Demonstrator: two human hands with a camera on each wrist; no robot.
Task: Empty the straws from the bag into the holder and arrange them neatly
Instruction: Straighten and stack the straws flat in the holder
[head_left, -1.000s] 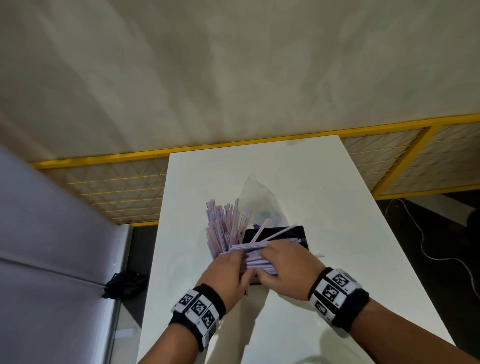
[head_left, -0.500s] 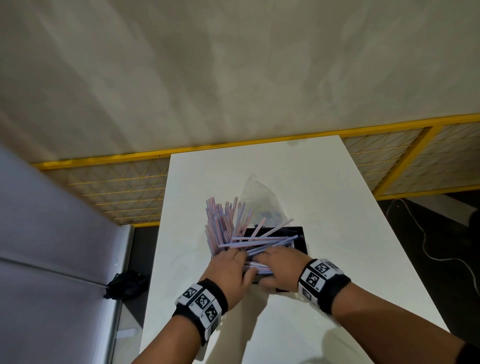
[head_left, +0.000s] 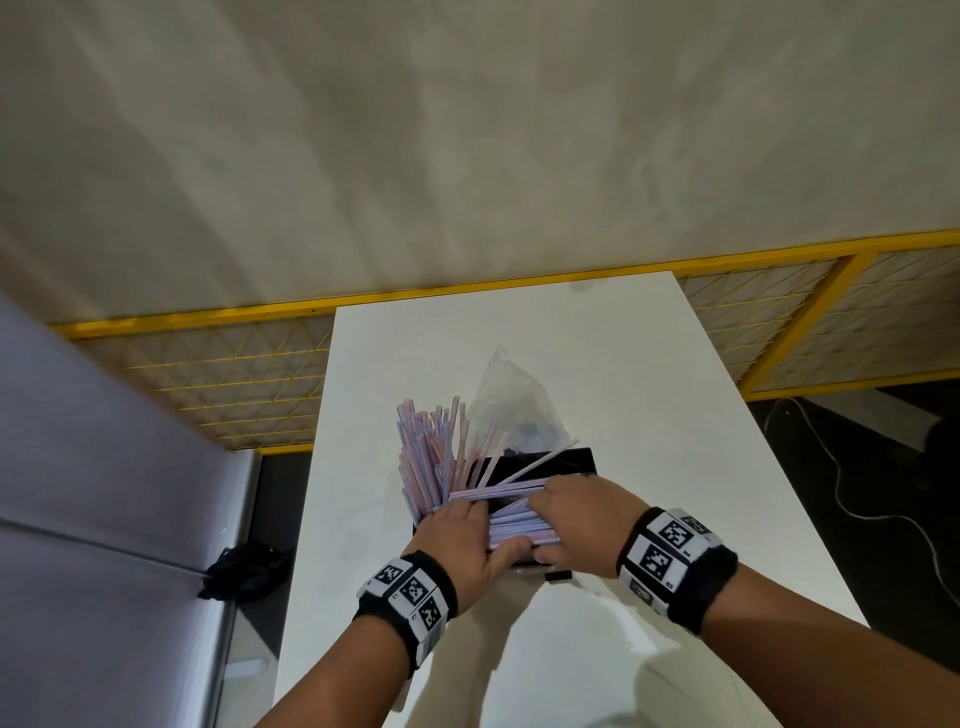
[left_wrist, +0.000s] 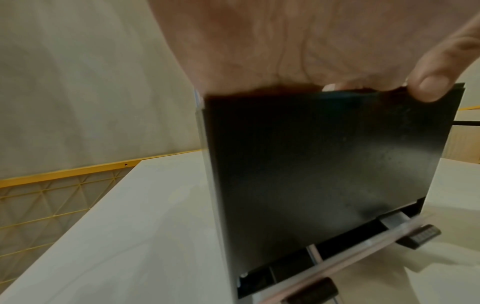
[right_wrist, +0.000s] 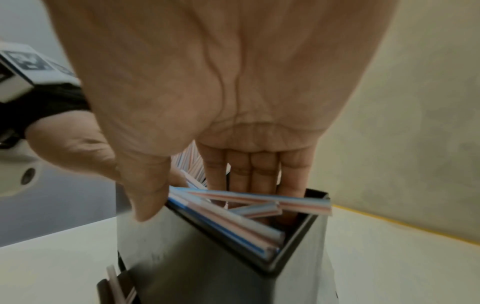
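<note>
A black box holder (head_left: 550, 467) stands on the white table (head_left: 623, 364). Striped straws (head_left: 426, 452) stick up in a bunch at its left end, and more straws (head_left: 519, 525) lie crosswise over its opening. My left hand (head_left: 457, 530) sits on the near left rim. Its thumb (left_wrist: 433, 84) hooks over the top of the black wall (left_wrist: 324, 164), and its fingers are hidden among the straws. My right hand (head_left: 582, 509) reaches in from the right, and its straight fingers (right_wrist: 249, 170) press on the lying straws (right_wrist: 259, 200). The clear bag (head_left: 506, 389) lies behind the holder.
A yellow mesh fence (head_left: 208, 374) runs behind and beside the table. A grey panel (head_left: 104, 467) stands at the left with a black cloth (head_left: 244, 566) at its foot. A cable (head_left: 857, 499) trails on the dark floor at the right.
Both hands have stayed over the holder. My right hand has slid a little forward over the crosswise straws, which now lie lower and closer together. The upright bunch has hardly moved.
</note>
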